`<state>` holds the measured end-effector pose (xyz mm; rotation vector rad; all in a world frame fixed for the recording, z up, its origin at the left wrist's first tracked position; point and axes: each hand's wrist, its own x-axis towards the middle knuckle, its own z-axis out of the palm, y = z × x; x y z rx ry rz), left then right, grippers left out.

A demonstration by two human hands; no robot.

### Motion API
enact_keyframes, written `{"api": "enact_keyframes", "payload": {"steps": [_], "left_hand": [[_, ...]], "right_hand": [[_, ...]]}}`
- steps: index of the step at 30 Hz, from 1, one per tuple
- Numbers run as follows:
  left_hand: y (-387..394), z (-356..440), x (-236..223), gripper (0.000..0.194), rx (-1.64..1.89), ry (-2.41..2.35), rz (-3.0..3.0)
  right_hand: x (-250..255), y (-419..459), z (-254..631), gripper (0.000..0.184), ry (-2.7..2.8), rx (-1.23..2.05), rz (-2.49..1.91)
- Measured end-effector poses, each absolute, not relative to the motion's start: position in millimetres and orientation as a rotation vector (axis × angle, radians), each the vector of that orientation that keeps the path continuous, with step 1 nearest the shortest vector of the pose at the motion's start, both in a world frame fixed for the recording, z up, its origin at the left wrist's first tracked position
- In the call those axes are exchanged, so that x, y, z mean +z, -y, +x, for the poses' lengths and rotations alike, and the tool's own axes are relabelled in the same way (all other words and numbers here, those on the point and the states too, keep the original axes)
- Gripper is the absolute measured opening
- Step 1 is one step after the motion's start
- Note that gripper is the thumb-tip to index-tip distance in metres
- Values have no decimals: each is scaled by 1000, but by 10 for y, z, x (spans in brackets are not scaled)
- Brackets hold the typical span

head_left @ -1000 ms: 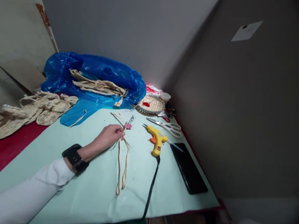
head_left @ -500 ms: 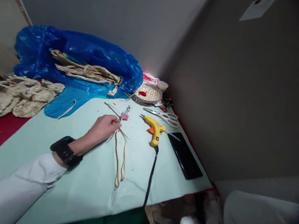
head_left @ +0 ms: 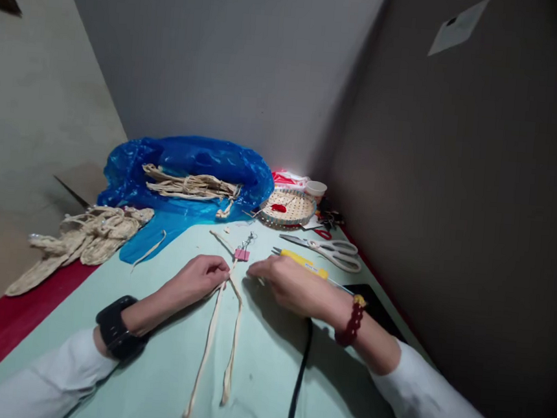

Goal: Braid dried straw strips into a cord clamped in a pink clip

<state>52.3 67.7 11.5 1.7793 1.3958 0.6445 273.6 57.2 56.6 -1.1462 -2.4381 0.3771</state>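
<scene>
My left hand (head_left: pixel 204 275) is closed in a pinch on pale dried-fibre strips (head_left: pixel 209 346) just below a pink binder clip (head_left: pixel 242 255). Two long tails of the strips run from its fingertips toward me over the pale green sheet (head_left: pixel 158 354). On the other side of the strips, my right hand (head_left: pixel 291 282) reaches in with its fingers stretched out, apart from the strips and holding nothing visible. It hides part of a yellow glue gun (head_left: pixel 303 260), whose black cord (head_left: pixel 299 380) runs toward me.
Scissors (head_left: pixel 331 249) lie behind the glue gun, and a black phone-like slab (head_left: pixel 377 305) is partly under my right arm. At the back are a woven basket (head_left: pixel 298 209) and a blue plastic bag (head_left: pixel 191 149) with a fibre bundle (head_left: pixel 190 185). Braided fibre pieces (head_left: pixel 95 238) lie left.
My right hand has come in from the right, over the glue gun, to beside the strips. My left hand keeps its pinch near the clip. The camera view has shifted.
</scene>
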Motion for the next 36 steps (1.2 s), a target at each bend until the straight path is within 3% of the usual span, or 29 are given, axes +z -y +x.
{"api": "enact_keyframes", "payload": {"steps": [3, 6, 9, 16, 21, 24, 29, 36], "left_hand": [[-648, 530, 121, 24, 631, -1397, 1702], [-634, 546, 121, 24, 635, -1405, 1622], [-642, 555, 122, 26, 645, -1400, 1552], [-644, 581, 159, 29, 647, -1326, 1488], [-692, 578, 131, 27, 584, -1337, 1536], [-753, 560, 123, 24, 508, -1330, 1583], [-779, 560, 136, 19, 405, -1359, 1777], [-689, 575, 189, 26, 184, -1457, 2193]], "right_hand": [[447, -563, 2664, 33, 2692, 369, -927], [467, -558, 2592, 26, 2746, 299, -1026], [520, -572, 2497, 17, 2591, 438, -1283], [382, -556, 2261, 25, 2430, 632, -1456], [310, -537, 2312, 9, 2350, 679, -1510], [297, -518, 2342, 12, 2307, 688, -1530], [265, -464, 2292, 14, 2325, 567, -1595], [280, -529, 2136, 10, 2701, 138, -1552]]}}
